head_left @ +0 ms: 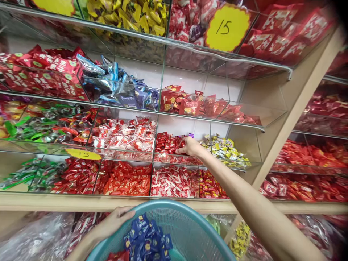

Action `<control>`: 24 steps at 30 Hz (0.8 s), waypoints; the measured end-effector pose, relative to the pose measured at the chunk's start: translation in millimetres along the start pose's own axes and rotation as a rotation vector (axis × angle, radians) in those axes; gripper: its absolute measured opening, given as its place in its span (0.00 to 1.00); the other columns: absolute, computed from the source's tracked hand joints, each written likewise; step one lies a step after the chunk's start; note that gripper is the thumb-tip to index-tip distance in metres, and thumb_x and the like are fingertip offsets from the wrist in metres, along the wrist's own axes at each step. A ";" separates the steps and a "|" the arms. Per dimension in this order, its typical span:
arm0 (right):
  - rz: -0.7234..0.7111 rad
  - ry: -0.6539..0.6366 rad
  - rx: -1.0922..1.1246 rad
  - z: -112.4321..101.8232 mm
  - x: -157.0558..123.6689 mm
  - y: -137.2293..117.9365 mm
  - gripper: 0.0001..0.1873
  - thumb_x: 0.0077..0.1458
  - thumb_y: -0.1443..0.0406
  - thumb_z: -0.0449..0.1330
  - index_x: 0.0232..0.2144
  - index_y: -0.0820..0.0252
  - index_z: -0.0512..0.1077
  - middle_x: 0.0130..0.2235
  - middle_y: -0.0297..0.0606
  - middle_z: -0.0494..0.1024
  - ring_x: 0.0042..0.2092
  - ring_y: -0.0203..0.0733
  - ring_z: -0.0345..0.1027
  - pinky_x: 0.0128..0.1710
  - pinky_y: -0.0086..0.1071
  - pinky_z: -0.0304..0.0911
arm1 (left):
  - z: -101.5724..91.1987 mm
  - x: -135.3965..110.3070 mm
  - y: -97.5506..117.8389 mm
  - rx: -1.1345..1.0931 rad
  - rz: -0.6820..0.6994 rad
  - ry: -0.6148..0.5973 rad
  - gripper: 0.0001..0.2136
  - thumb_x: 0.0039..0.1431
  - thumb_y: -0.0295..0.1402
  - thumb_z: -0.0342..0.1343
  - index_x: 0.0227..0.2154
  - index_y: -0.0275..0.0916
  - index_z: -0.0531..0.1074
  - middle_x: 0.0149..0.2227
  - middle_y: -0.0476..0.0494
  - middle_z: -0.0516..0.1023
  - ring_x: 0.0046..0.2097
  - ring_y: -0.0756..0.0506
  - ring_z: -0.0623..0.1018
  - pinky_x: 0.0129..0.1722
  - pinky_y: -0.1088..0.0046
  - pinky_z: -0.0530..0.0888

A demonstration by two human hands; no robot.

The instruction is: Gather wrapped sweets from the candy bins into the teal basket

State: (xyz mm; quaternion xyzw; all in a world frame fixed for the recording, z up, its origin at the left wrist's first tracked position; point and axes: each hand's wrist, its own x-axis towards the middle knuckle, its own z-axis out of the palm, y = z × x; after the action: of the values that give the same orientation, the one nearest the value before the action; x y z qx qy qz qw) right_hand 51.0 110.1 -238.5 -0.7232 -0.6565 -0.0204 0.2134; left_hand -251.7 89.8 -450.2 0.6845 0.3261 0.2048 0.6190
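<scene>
My left hand (118,219) grips the rim of a teal plastic basket (190,221), fingers lying along its left edge. Dark blue wrapped candies (148,239) are heaped inside, with a few red wrapped candies (118,256) at the lower left. My right arm reaches into a shelf compartment, where my right hand (189,146) is at a pile of red wrapped candies (165,143). Its fingers are curled down, and whatever is between them is hidden. A bit of purple wrapper (191,135) shows just behind the fingers.
Clear dividers (162,78) split the shelves into candy bins. Yellow-and-white wrapped candies (225,150) lie right of my right hand, red-and-white ones (127,134) left. A clear front lip (179,158) runs below my wrist. A yellow price tag (227,27) hangs above. A wooden upright (296,108) stands right.
</scene>
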 end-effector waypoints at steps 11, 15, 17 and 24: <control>0.027 0.025 -0.141 0.6 -3.8 -18.3 0.20 0.33 0.56 0.62 0.29 0.62 0.68 0.31 0.39 0.71 0.32 0.39 0.65 0.27 0.28 0.56 | 0.2 0.5 3.0 0.062 0.016 0.022 0.18 0.51 0.43 0.48 0.42 0.41 0.69 0.38 0.50 0.75 0.40 0.45 0.72 0.43 0.71 0.65; -0.035 0.006 0.231 -4.9 -6.5 -10.8 0.20 0.37 0.55 0.60 0.30 0.65 0.67 0.23 0.33 0.68 0.23 0.30 0.60 0.21 0.25 0.54 | 2.1 -0.5 6.1 0.046 0.013 0.008 0.18 0.51 0.43 0.48 0.42 0.40 0.69 0.38 0.51 0.75 0.39 0.46 0.72 0.42 0.72 0.66; -0.076 -0.008 0.458 -12.9 -13.8 -9.7 0.20 0.39 0.55 0.59 0.31 0.66 0.66 0.21 0.31 0.66 0.20 0.28 0.57 0.19 0.24 0.52 | 2.9 -1.0 7.0 0.034 0.005 0.008 0.18 0.51 0.43 0.48 0.42 0.40 0.70 0.37 0.50 0.76 0.38 0.46 0.73 0.41 0.72 0.66; -0.145 -0.029 0.914 -31.1 -70.2 -17.7 0.19 0.40 0.57 0.60 0.34 0.61 0.64 0.24 0.30 0.67 0.19 0.24 0.55 0.16 0.22 0.50 | 2.9 -0.2 3.8 0.011 -0.007 0.018 0.18 0.50 0.43 0.49 0.42 0.40 0.69 0.36 0.50 0.76 0.37 0.46 0.73 0.41 0.72 0.66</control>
State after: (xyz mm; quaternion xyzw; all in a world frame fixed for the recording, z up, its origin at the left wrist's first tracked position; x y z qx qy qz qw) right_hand 32.2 34.4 -227.0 -0.5074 -0.6498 0.2666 0.4991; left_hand -249.1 87.5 -446.8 0.6851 0.3352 0.2070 0.6128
